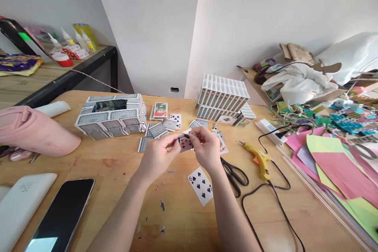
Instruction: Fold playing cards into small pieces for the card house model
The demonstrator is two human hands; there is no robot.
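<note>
Over the middle of the table, my left hand [161, 151] and my right hand [205, 145] pinch a playing card [186, 143] with red diamonds between them. The fingers of both hands are closed on its edges. Just below lies a six of spades [201, 186], face up and partly behind my right wrist. Grey patterned cards [155, 130] are spread face down behind my left hand. A face card [223, 145] lies right of my right hand, and black-handled scissors [236, 175] rest beside that wrist.
A box covered in cards [112, 116] stands at the back left, and stacked card packs [223, 96] at the back right. A yellow glue gun [260, 159] with its black cable lies right. A phone [60, 214] and coloured paper [339, 169] flank the work area.
</note>
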